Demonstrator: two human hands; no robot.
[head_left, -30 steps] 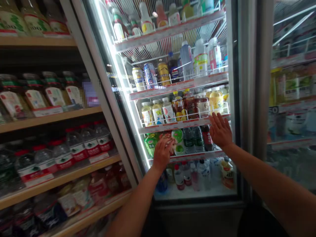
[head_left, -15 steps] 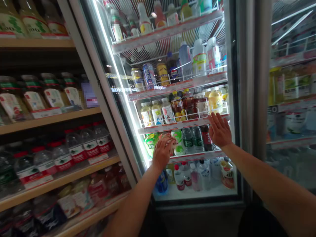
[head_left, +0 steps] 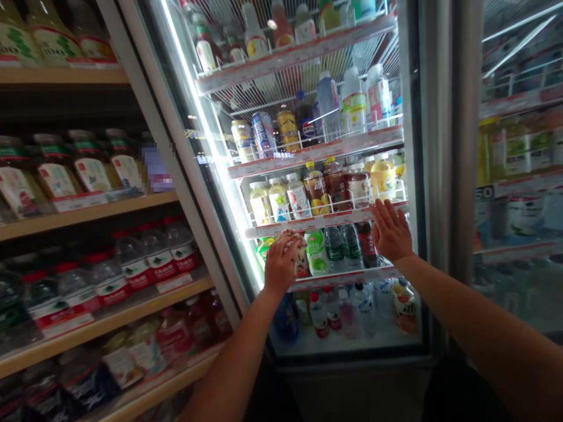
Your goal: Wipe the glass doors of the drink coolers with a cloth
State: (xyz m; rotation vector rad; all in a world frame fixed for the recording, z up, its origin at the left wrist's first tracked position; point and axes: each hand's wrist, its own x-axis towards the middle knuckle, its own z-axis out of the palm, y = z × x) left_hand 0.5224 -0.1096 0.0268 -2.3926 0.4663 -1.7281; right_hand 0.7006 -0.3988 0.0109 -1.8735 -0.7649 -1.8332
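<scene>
I stand at an open drinks cooler lit from inside. My left hand reaches into the second shelf from the bottom, its fingers curled round a red-and-white bottle that stands between green-labelled bottles. My right hand is spread flat, fingers apart, against the right end of the wire shelf rail, in front of a dark cola bottle. Two clear water bottles stand between my hands.
The cooler's glass door is swung open to the left. Wooden shelves beyond it hold water and tea bottles. A second, closed cooler door is on the right. Higher shelves carry cans and juice bottles; the bottom holds small bottles.
My left hand moved slightly left and up, and its fingers closed more tightly round the red-and-white bottle. My right hand stayed flat on the shelf rail.
</scene>
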